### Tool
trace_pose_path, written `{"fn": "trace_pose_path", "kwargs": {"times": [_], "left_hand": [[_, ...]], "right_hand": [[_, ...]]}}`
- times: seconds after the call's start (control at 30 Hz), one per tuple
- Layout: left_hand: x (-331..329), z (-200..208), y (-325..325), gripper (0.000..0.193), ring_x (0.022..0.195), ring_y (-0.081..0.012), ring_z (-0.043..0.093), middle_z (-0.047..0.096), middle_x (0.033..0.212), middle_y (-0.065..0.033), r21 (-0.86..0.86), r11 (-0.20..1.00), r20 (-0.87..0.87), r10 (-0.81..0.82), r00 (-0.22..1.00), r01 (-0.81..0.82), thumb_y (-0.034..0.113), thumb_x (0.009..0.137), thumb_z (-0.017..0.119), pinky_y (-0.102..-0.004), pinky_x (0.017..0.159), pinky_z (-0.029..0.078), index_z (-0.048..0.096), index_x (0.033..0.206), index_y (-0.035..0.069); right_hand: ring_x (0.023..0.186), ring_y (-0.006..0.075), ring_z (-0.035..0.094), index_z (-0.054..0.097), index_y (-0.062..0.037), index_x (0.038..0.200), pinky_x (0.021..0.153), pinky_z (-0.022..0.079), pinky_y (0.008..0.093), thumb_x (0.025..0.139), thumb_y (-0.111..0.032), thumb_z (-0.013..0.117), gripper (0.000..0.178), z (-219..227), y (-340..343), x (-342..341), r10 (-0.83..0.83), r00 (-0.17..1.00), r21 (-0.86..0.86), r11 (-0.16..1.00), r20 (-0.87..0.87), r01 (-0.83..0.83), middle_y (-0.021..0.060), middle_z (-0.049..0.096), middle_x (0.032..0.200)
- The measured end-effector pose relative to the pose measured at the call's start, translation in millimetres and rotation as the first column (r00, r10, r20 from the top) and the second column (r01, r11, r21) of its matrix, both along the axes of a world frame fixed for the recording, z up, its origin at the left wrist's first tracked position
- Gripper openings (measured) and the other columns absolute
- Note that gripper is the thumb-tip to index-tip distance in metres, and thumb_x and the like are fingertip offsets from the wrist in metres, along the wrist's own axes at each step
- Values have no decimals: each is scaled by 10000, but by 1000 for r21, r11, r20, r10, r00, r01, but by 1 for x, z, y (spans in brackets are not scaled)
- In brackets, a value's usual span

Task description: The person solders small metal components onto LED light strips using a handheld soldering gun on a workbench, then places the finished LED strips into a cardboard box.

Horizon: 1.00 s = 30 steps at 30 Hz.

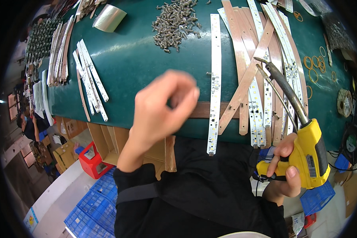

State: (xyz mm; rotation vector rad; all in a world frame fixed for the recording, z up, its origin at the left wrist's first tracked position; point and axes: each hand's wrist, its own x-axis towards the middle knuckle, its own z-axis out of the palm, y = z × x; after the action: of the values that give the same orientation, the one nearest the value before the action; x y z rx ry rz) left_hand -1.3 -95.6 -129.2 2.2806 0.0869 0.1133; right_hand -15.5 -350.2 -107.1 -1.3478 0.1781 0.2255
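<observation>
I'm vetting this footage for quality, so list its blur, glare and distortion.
Head view: motion blur softens the left hand, while the yellow soldering gun in the right hand looks sharper; head view: a pale sheen lies on the green tabletop; head view: fisheye distortion bows the tabletop's edge, and the picture's corners go black.

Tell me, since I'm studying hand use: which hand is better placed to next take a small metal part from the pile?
Probably the left hand: it is nearer the pile of small metal parts and, though blurred, shows no tool. The right hand is gripping the yellow soldering gun.
</observation>
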Motion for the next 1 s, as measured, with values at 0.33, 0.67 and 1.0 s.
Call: {"fn": "trace_pose_path", "kwargs": {"times": [0.33,0.67,1.0], "left_hand": [[-64,3,-21,157,489,-93,603,625,609,-34,-441,896,-535,-227,814,-41,150,850,623,-209,432,442,628,774,12],[-72,-13,128,352,456,-195,481,505,532,-114,507,687,-9,608,794,-521,282,873,573,-316,474,385,534,693,-18],[5,5,-1,136,543,-82,502,549,647,-13,108,993,13,-58,998,56,124,795,665,-228,488,394,574,747,34]], "right_hand": [[718,169,481,422,101,1025,413,468,211,719,-215,613,480,-2,-5,7,-5,994,117,993,110,-8,154,450,859],[830,194,426,326,166,1124,366,408,160,748,-174,520,542,-15,-26,5,-48,973,79,996,226,30,189,421,909],[707,185,486,376,152,1061,363,441,196,730,-148,538,475,-8,-15,13,-109,960,157,985,256,70,181,455,871]]}}
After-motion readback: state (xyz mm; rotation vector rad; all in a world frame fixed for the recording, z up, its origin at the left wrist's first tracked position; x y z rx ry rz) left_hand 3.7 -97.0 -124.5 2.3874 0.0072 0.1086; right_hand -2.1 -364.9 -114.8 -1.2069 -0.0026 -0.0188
